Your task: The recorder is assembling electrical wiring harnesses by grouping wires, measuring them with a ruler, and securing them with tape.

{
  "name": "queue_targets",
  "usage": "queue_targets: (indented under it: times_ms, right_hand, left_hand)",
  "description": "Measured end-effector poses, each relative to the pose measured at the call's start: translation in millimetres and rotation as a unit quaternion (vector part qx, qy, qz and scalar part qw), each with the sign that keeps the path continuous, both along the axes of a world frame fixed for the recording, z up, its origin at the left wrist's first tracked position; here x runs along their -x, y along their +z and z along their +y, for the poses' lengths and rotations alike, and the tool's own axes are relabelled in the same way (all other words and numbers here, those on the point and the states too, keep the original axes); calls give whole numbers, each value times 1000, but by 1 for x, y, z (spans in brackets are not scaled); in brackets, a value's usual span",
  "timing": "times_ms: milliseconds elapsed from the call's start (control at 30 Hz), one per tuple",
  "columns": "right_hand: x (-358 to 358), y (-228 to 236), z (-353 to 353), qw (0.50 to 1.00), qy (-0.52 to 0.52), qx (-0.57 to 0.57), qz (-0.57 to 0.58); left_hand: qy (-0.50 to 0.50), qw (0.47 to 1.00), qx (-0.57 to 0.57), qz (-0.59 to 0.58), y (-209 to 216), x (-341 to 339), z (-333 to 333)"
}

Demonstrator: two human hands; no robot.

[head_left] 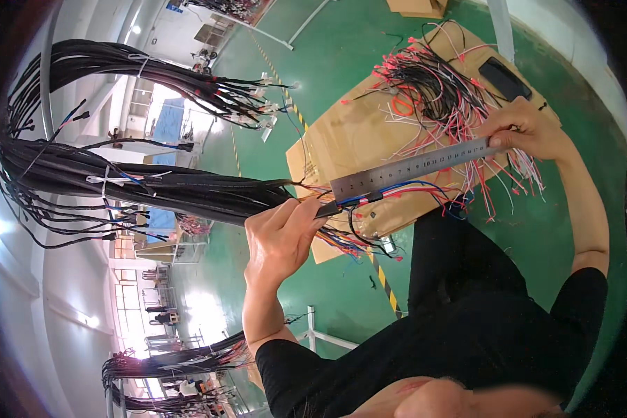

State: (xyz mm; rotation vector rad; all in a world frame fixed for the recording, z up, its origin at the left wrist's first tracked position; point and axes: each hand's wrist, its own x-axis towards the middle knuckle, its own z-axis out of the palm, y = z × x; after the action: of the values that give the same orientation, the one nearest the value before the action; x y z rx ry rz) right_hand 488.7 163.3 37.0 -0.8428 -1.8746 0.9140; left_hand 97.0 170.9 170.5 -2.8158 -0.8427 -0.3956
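Note:
In my right hand (521, 131), thumb and fingers pinch the far end of a steel ruler (411, 166). The ruler slants down to the left, its low end close by my left hand (283, 235). That hand is closed around the end of a black-sheathed cable (329, 208), from which thin coloured wires (411, 189) fan out to the right just under the ruler. Behind my left fingers hangs a thick bundle of black cables (209, 191), tied with a white strip (106, 180). My fingers hide part of the gripped cable.
Cardboard (341, 143) beyond the ruler carries a heap of black, white and red wires (446, 90) and a black phone (505, 78). Another cable bundle (129, 59) hangs at upper left from a metal rack (47, 76). Yellow-black tape (383, 282) marks the green floor.

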Motion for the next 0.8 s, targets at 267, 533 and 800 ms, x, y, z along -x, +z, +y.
queue_targets:
  times_ms: [267,533,800]
  right_hand:
    - [0,-1,3,1000,9,3,-2]
    - [-7,-34,31,994,-61,84,-27]
    - [-21,-202,95,871,-352,-155,-307]
  left_hand:
    - [-3,1000,-1,-7,0,0,-1]
    - [7,1000,-25,9,-3,0,-1]
    - [19,999,-40,29,-4,-8,1]
